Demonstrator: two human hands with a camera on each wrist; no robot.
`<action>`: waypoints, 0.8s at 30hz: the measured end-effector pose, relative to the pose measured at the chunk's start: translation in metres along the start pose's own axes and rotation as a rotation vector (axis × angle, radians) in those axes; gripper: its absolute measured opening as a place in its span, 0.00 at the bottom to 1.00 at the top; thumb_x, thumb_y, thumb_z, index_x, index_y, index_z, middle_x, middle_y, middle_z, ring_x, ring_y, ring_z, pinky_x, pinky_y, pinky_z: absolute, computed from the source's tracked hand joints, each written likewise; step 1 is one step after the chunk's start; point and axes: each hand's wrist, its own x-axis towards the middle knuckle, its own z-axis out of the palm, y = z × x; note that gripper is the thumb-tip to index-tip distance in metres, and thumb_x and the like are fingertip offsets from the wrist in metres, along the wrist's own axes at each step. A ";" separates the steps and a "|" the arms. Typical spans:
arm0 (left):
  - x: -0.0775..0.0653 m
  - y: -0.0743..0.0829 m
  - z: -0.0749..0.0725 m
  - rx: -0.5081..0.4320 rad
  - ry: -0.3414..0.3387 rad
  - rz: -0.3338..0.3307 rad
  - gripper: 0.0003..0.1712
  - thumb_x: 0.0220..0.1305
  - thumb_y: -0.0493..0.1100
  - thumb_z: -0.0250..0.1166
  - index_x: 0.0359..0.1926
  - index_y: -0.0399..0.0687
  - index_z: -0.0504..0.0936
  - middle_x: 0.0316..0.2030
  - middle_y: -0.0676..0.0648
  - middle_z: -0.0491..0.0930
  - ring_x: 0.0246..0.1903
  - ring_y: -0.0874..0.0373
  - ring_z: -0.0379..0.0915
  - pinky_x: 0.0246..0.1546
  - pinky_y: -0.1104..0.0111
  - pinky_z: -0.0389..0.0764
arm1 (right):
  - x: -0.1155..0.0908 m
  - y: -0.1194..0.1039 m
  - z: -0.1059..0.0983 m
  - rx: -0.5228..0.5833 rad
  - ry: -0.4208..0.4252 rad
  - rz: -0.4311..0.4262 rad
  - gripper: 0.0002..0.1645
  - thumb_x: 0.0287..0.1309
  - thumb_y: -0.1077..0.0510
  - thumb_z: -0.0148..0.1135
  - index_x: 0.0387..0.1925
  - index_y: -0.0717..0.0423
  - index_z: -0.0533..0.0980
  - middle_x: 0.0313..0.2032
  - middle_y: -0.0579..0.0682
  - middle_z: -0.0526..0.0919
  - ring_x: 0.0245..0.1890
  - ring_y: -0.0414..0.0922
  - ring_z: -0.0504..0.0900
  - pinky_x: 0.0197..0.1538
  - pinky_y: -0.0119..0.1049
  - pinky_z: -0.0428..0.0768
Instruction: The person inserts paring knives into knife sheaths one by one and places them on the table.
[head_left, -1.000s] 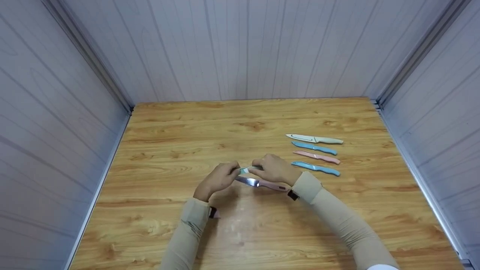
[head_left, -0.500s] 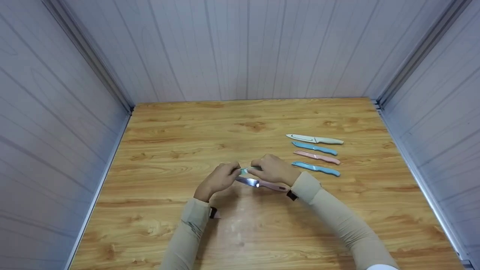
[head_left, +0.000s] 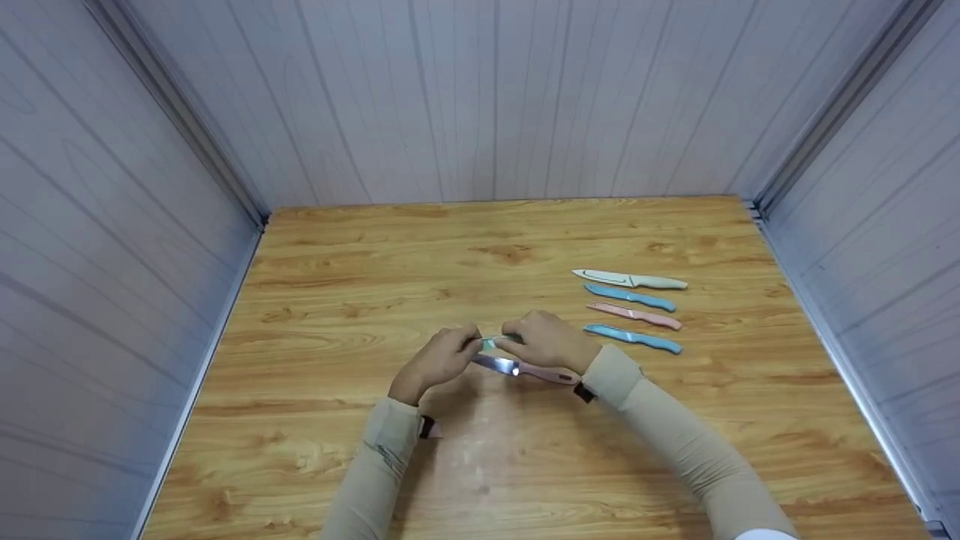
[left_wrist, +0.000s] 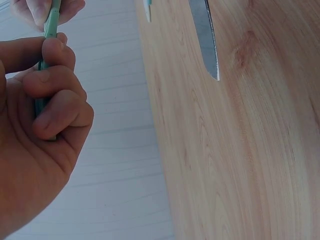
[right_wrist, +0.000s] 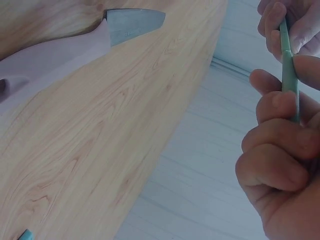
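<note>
In the head view a slim green knife (head_left: 488, 344) spans the small gap between my two hands, above the table. My left hand (head_left: 437, 357) curls its fingers round one end of it, and the left wrist view shows the green knife (left_wrist: 51, 27) running through that grip. Round the other end my right hand (head_left: 553, 339) is curled, with thumb and forefinger pinching the green knife (right_wrist: 288, 70) in the right wrist view. Much of it is hidden by fingers. Just below the hands lies a pink-handled knife (head_left: 534, 369) with a bare steel blade pointing left.
Right of my hands several knives lie in a column: a cream knife (head_left: 615, 278), a blue knife (head_left: 630, 296), a pink knife (head_left: 634, 313) and another blue knife (head_left: 632, 338). Pale panel walls (head_left: 465, 97) enclose the wooden table (head_left: 337, 285) on three sides.
Both hands stay in place with the same grip; the gap between them has narrowed very slightly, the right hand shifting a touch left. The knives on the table have not moved.
</note>
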 end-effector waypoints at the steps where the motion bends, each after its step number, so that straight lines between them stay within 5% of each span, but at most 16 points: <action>1: 0.000 0.000 0.000 0.005 0.003 -0.001 0.12 0.74 0.40 0.48 0.36 0.39 0.74 0.28 0.41 0.75 0.22 0.61 0.62 0.27 0.67 0.67 | 0.000 0.000 0.000 -0.011 0.001 0.002 0.21 0.70 0.42 0.46 0.25 0.49 0.71 0.14 0.40 0.63 0.13 0.35 0.62 0.21 0.30 0.64; 6: 0.000 0.001 0.000 -0.008 0.005 -0.023 0.11 0.74 0.41 0.48 0.36 0.45 0.74 0.26 0.50 0.73 0.21 0.62 0.62 0.26 0.68 0.67 | -0.001 0.000 0.000 -0.041 0.017 0.013 0.19 0.69 0.42 0.47 0.30 0.49 0.73 0.20 0.40 0.71 0.17 0.36 0.66 0.23 0.32 0.68; 15: -0.006 -0.006 -0.005 -0.073 -0.007 -0.106 0.12 0.74 0.45 0.48 0.37 0.47 0.76 0.29 0.41 0.79 0.21 0.60 0.70 0.24 0.67 0.72 | -0.009 0.008 -0.004 -0.077 0.064 0.012 0.16 0.67 0.45 0.52 0.31 0.51 0.74 0.21 0.39 0.71 0.18 0.38 0.65 0.25 0.34 0.65; 24: -0.028 -0.020 -0.016 -0.067 -0.005 -0.127 0.12 0.74 0.43 0.48 0.43 0.44 0.78 0.33 0.38 0.79 0.28 0.49 0.76 0.28 0.65 0.74 | -0.027 0.030 -0.009 -0.066 0.066 0.072 0.17 0.67 0.45 0.52 0.35 0.52 0.77 0.23 0.40 0.75 0.18 0.37 0.67 0.24 0.34 0.67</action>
